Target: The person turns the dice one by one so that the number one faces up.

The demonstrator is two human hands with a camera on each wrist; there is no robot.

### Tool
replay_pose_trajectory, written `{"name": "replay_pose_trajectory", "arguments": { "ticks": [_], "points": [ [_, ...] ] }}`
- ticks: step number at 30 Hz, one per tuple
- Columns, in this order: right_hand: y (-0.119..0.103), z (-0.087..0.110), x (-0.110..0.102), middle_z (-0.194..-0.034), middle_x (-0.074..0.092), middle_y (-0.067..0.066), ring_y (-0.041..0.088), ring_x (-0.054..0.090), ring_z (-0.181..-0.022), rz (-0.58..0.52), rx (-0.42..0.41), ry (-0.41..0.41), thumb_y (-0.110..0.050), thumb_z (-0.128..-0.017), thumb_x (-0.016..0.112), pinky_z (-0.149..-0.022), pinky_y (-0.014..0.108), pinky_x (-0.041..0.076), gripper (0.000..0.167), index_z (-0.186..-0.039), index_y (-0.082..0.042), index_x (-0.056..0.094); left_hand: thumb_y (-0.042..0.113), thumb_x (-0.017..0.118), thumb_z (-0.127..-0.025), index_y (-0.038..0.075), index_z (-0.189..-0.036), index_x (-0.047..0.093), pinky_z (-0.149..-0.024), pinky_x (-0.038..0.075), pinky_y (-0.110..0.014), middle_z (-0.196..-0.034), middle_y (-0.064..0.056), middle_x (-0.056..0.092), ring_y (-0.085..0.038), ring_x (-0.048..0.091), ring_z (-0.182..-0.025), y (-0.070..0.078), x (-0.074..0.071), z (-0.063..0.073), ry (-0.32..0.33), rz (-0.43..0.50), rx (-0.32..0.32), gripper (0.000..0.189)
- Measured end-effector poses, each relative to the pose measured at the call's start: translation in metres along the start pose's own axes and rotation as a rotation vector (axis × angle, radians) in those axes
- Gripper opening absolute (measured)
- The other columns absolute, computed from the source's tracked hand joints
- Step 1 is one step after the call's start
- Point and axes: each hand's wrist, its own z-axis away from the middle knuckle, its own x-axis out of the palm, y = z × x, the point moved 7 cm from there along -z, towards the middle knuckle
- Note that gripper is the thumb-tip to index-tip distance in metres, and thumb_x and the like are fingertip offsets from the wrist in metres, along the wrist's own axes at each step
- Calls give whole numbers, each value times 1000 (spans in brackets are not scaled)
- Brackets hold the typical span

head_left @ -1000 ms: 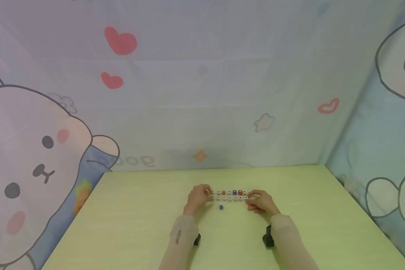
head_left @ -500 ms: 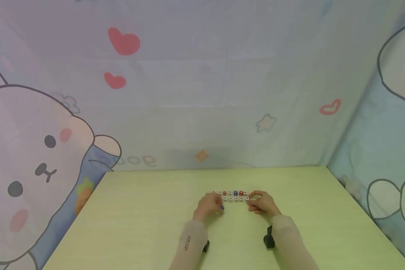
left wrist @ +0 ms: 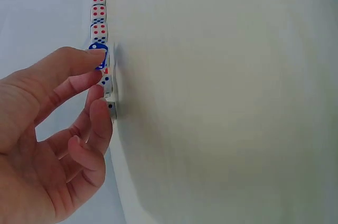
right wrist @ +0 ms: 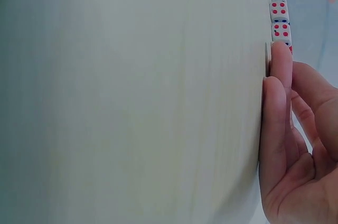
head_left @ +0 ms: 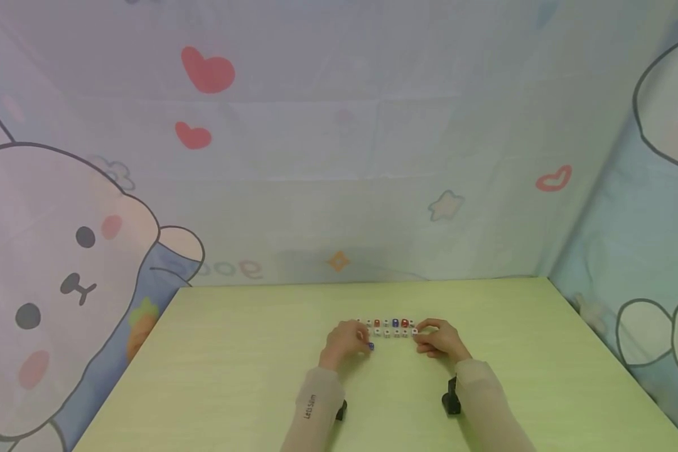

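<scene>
In the head view two rows of small dice stand on the table. White dice [head_left: 387, 333] make up the front row; the back row mixes white with red [head_left: 376, 322] and blue dice [head_left: 395, 322]. My left hand [head_left: 346, 342] pinches a blue die [left wrist: 98, 56] between thumb and a fingertip, just in front of the front row's left part. Its other fingers curl loosely and hide some dice. My right hand [head_left: 442, 339] is at the row's right end, thumb and index finger about the last white die [head_left: 415, 333]. In the right wrist view its fingers cover that end.
The pale yellow-green table [head_left: 231, 364] reaches back to a cartoon-printed cloth [head_left: 339, 157]. Similar cloth hangs along both sides. A black wrist mount [head_left: 451, 402] sits under the right sleeve.
My left hand has come from the rows' left end towards the front and right, and has taken hold of the loose blue die. The right hand keeps its place.
</scene>
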Motion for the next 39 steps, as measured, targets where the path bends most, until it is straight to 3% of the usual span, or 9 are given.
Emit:
{"name": "replay_pose_trajectory", "arguments": {
  "ticks": [9, 22, 39],
  "points": [
    [0, -1, 0, -54, 63, 1, 7, 57, -45, -3, 10, 0, -14, -79, 66, -42, 21, 46, 25, -102, -6, 60, 5, 73, -64, 11, -64, 60, -48, 38, -24, -89, -2, 66, -12, 48, -56, -1, -12, 2, 36, -69, -13, 15],
    [1, -1, 1, -56, 63, 0, 7, 58, -46, -6, 21, -20, -15, -80, 66, -41, 20, 46, 27, -104, -6, 59, 0, 68, -66, 12, -72, 61, -48, 40, -24, -85, -7, 68, -12, 52, -55, -13, -6, 0, -14, -9, -37, 15],
    [-1, 1, 1, -56, 64, 0, 6, 57, -45, 7, -11, -23, -14, -80, 65, -41, 19, 45, 30, -108, -4, 58, 0, 71, -65, 10, -77, 64, -47, 41, -26, -81, -5, 65, -14, 53, -55, -18, -7, 3, -9, 43, -56, 17]
  ]
}}
